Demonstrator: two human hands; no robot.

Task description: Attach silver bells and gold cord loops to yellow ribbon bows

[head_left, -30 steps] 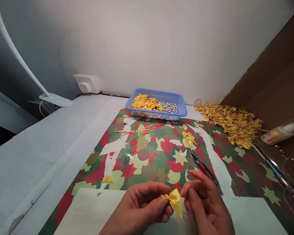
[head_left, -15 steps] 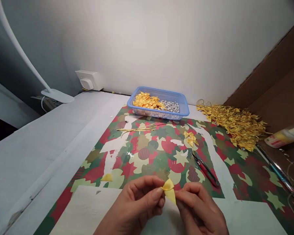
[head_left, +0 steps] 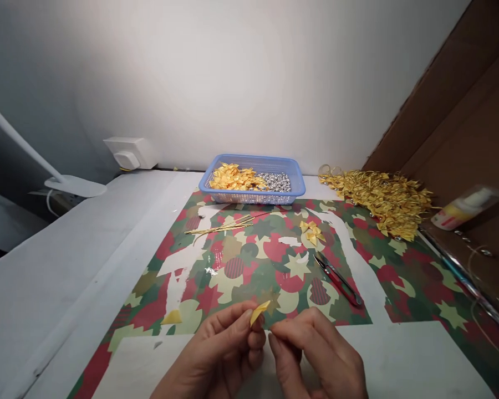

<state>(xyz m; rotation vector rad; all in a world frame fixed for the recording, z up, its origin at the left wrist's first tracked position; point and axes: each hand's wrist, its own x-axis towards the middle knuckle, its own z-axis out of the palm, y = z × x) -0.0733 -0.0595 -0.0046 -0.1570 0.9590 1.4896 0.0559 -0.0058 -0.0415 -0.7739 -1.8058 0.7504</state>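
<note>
My left hand [head_left: 222, 341] pinches a folded yellow ribbon piece [head_left: 259, 313] between thumb and fingertips. Just to its right, my right hand [head_left: 320, 349] has thumb and index finger pressed together; whatever is between them is too small to make out. The two hands are slightly apart above a white sheet [head_left: 416, 354]. A flat scrap of yellow ribbon [head_left: 173, 317] lies to the left of my left hand. Beyond my right hand are red-handled thread snips [head_left: 339, 281] and a few folded yellow ribbon pieces [head_left: 312, 231].
At the wall sits a blue basket [head_left: 253, 193] holding yellow ribbon pieces [head_left: 235, 176] and silver beads [head_left: 276, 182]. Thin gold strands [head_left: 220, 227] lie in front. Right are a heap of yellow ribbon pieces [head_left: 386, 199], a bottle [head_left: 459, 210] and a cardboard panel [head_left: 453, 111]. A lamp base [head_left: 77, 185] stands left.
The ribbon piece has turned in my left hand and now shows a narrower side. My right hand has moved off it a little. The whole view has shifted slightly.
</note>
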